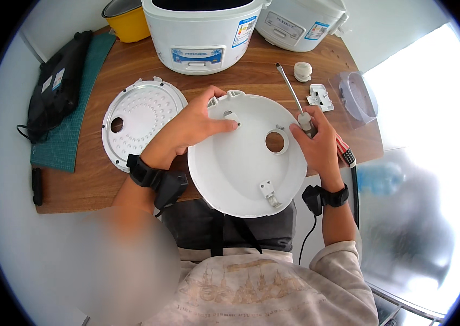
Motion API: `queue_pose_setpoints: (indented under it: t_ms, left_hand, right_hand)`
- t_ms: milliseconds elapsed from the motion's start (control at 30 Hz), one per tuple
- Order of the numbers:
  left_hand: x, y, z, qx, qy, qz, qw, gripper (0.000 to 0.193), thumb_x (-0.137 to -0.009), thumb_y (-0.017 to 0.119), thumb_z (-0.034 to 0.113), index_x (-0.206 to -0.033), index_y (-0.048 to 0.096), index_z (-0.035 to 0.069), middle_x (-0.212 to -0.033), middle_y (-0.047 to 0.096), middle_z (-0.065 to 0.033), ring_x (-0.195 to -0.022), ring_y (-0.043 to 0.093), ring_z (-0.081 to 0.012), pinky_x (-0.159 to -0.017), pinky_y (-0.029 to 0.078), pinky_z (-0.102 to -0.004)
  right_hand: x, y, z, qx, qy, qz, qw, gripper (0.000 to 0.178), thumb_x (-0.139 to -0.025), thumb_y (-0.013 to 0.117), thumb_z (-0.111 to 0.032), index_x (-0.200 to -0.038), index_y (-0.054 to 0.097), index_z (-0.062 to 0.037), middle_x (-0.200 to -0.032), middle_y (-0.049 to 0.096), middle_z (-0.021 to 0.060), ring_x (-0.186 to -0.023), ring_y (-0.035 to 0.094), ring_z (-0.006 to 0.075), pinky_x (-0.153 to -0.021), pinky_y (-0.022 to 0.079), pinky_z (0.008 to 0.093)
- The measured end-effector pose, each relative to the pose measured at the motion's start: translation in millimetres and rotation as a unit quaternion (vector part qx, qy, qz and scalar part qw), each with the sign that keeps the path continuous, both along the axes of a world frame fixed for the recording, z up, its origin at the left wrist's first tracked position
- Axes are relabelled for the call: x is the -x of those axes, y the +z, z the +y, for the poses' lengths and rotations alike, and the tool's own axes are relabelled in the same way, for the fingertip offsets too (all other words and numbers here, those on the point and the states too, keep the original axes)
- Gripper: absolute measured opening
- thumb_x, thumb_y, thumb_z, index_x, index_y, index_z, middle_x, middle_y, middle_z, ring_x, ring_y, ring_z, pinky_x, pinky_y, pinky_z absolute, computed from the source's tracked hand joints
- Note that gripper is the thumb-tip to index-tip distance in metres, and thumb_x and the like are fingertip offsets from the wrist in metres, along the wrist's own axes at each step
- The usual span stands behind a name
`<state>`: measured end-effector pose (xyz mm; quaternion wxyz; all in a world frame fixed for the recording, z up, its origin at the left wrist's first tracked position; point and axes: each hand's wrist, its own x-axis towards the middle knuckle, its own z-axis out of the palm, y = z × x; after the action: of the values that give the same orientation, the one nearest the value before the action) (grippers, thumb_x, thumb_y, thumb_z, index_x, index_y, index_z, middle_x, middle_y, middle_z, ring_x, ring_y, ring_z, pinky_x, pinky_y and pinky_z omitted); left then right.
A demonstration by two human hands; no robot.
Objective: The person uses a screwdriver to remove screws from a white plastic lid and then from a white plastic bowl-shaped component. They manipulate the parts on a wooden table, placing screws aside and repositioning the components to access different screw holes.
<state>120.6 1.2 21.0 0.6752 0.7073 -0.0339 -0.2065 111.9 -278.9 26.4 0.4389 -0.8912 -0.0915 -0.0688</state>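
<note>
White round plastic lid [230,163], across near edge of brown wooden counter [72,193], left fingers [223,126] holding its upper-left rim; steel-shafted screwdriver [291,89], right fingers [317,116] wrapped round its handle; dimpled silver metal disc [143,117], left; white rounded cooker [200,35], far centre

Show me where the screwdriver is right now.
In the head view, right of centre, the screwdriver is in the right hand, beside the round white cover.

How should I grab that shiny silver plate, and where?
Probably by the left rim of the silver plate, coming from the left, thumb on top. It seems to lie flat on the table with that edge uncovered, while the left hand hides part of its right side.
</note>
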Motion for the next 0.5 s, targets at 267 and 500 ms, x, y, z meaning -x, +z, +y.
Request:
queue_pose_setpoints:
  t_ms: [267, 500]
  left_hand:
    - [-0.3, -0.6, 1.6, 0.004, 0.016, -0.009, 1.0, 0.061, -0.082, 0.08, 0.018, -0.132, 0.048, 0.006, -0.114, 0.064, -0.0121, -0.101, 0.066, -0.0197, -0.081, 0.058, -0.0334]
    - [-1.0, 0.9, 2.8, 0.192, 0.045, 0.079, 0.977, 0.047, -0.096, 0.065, 0.031, -0.133, 0.053, 0.005, -0.119, 0.065, -0.0112, -0.105, 0.065, -0.0183, -0.089, 0.054, -0.0315]
  right_hand:
    - [-4.0, 5.1, 4.6, 0.013, 0.001, -0.028, 1.0, 0.028, -0.086, 0.072, -0.01, -0.11, 0.058, -0.003, -0.084, 0.071, 0.0094, -0.069, 0.061, 0.0159, -0.068, 0.049, 0.0301]
    - [-10.5, 10.0, -3.9, 0.001, -0.01, -0.007, 1.0, 0.031, -0.085, 0.074, -0.01, -0.111, 0.058, -0.0025, -0.082, 0.069, 0.0079, -0.071, 0.059, 0.0122, -0.069, 0.049, 0.028]
